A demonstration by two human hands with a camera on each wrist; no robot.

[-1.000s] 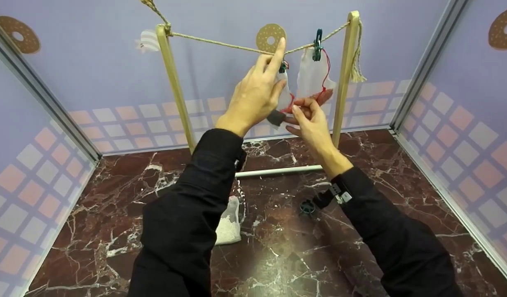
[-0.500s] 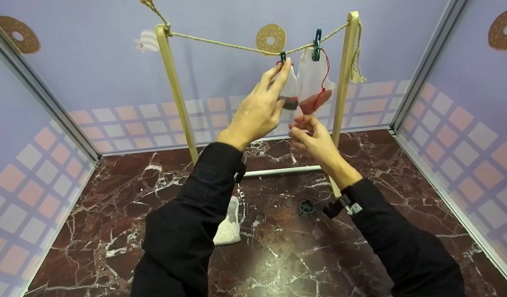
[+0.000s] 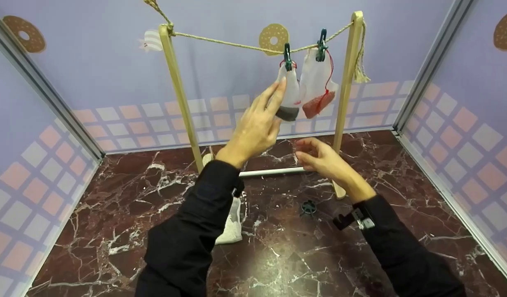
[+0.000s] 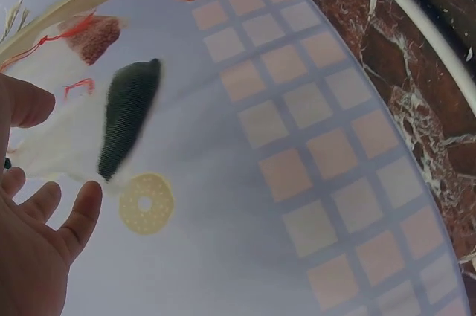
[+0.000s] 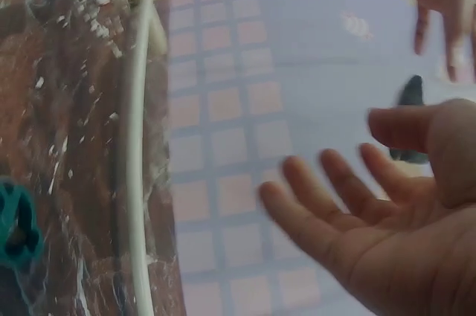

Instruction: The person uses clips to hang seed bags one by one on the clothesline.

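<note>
Two small sheer white cloth pieces hang from a sagging rope (image 3: pixel 224 42) by dark green clips. The left cloth piece (image 3: pixel 292 88), with a dark ribbed lower end (image 4: pixel 130 119), hangs from one clip (image 3: pixel 287 57). Beside it, the other cloth piece (image 3: pixel 313 74) has a red lower end and red cord; its clip is (image 3: pixel 321 45). My left hand (image 3: pixel 255 123) has its fingers extended in front of the dark-ended piece; whether they touch it I cannot tell. Below both pieces, my right hand (image 3: pixel 325 159) is held loosely spread and holds nothing.
Wooden posts (image 3: pixel 179 90) carry the rope, joined low down by a white bar (image 3: pixel 272 171). On the marbled tabletop (image 3: pixel 278 255) lie a green clip-like object (image 3: pixel 308 207) and a white, sock-shaped piece (image 3: pixel 233 227), partly hidden by my left sleeve. Patterned walls (image 3: pixel 220 82) enclose the table.
My left hand has come down from the clip, which now shows whole on the rope. My right hand has let go of the dark-ended cloth and moved down; the cloth hangs free of it.
</note>
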